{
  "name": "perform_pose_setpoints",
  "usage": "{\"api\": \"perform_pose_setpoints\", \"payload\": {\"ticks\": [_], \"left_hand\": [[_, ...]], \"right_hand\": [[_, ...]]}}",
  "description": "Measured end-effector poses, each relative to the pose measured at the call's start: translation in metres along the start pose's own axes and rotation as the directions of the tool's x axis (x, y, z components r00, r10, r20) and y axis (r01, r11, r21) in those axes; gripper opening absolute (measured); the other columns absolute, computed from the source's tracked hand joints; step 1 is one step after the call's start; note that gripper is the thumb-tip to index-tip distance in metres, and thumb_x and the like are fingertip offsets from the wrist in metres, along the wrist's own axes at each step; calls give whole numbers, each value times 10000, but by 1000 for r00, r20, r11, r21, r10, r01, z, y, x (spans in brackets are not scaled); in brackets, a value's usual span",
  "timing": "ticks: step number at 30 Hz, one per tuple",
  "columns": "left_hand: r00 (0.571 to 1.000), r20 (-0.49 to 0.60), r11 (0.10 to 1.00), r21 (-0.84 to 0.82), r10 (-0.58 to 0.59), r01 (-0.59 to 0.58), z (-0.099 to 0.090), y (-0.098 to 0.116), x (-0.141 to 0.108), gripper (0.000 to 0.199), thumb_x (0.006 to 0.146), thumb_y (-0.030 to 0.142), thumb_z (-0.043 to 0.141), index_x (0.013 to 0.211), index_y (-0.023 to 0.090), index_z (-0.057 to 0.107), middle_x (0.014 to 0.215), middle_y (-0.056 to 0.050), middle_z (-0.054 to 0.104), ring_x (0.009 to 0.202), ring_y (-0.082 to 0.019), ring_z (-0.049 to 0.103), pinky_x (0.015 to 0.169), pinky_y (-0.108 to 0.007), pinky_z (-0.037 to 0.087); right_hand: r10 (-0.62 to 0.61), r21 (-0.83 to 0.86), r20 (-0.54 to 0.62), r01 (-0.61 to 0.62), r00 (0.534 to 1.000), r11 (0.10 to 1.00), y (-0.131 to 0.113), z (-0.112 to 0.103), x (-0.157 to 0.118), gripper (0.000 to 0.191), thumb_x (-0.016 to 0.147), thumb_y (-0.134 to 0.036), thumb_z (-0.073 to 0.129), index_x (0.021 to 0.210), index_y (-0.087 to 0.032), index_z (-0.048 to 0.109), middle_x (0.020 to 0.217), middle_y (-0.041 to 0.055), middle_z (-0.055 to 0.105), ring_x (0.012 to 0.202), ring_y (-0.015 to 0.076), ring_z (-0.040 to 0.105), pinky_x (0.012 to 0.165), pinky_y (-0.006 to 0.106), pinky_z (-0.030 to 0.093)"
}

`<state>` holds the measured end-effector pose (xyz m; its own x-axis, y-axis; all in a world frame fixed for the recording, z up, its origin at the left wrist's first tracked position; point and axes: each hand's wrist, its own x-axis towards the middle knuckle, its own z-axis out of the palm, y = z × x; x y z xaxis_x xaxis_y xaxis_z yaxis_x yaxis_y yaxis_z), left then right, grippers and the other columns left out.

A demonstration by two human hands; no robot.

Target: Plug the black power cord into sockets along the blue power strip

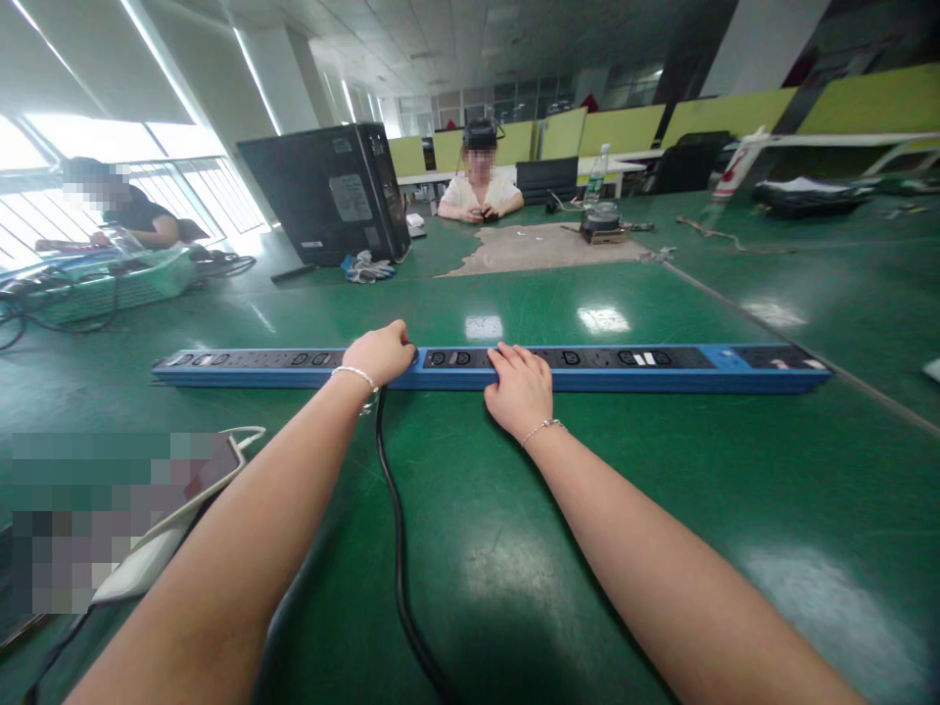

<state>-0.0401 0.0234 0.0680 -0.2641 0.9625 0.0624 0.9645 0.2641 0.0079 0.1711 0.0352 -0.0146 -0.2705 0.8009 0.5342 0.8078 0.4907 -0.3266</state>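
A long blue power strip [676,377] with a black socket face lies across the green table in front of me. My left hand [382,352] is closed at the strip, left of its middle, around the end of a black cable [397,509]. That end is hidden by my fingers, and the cable runs down from beneath the hand toward the table's near side. Farther right, my right hand [523,385] lies over the strip with its fingers stretched across the sockets and the thumb on the near edge.
A phone on a white holder [132,573] lies at the lower left. Beyond the strip are a black computer case [330,201], gloves [367,267], a green basket [158,279] with cables, and a bottle [596,176]. One person [481,186] sits opposite, another [136,206] at left.
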Motion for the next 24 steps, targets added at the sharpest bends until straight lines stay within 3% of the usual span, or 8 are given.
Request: {"api": "perform_pose_setpoints", "payload": {"ticks": [18, 24], "left_hand": [[999, -12, 999, 43, 31, -30, 6, 13, -12, 329, 842, 363, 328, 1065, 196, 502, 924, -142, 680, 881, -295, 647, 725, -373, 478], [1000, 7, 999, 35, 31, -31, 7, 15, -14, 339, 853, 369, 312, 1091, 196, 480, 924, -155, 677, 872, -299, 648, 723, -392, 478]], "right_hand": [[-22, -18, 49, 23, 999, 1000, 1, -6, 2, 481, 748, -171, 464, 1221, -187, 552, 1338, 44, 509, 1241, 228, 403, 1036, 406, 269], [81, -94, 149, -67, 986, 993, 27, -24, 8, 529, 764, -292, 514, 1276, -156, 504, 1371, 91, 466, 1259, 266, 399, 1039, 429, 296]]}}
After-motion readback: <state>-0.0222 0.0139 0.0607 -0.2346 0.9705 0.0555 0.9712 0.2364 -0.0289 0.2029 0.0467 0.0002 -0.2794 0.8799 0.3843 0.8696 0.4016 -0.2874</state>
